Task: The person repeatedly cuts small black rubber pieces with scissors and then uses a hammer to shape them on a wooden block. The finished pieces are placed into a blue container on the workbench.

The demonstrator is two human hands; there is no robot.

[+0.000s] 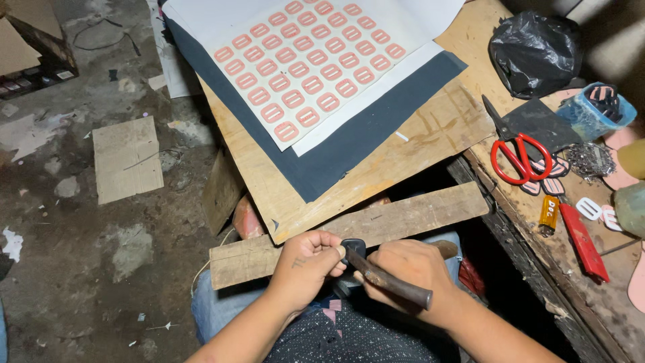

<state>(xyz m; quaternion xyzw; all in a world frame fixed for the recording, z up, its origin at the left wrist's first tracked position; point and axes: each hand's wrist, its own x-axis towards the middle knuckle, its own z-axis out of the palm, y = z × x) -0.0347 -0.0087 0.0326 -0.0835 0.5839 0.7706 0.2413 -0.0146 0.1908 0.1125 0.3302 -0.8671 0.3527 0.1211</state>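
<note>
Head view: left hand (pixel 306 259) pinches black buckle (pixel 353 247); right hand (pixel 410 269) grips wooden-handled tool (pixel 393 281).

One camera on my head looks steeply down, close above my left hand (pixel 304 261) and right hand (pixel 410 267), with the table (pixel 430 138) just ahead
</note>
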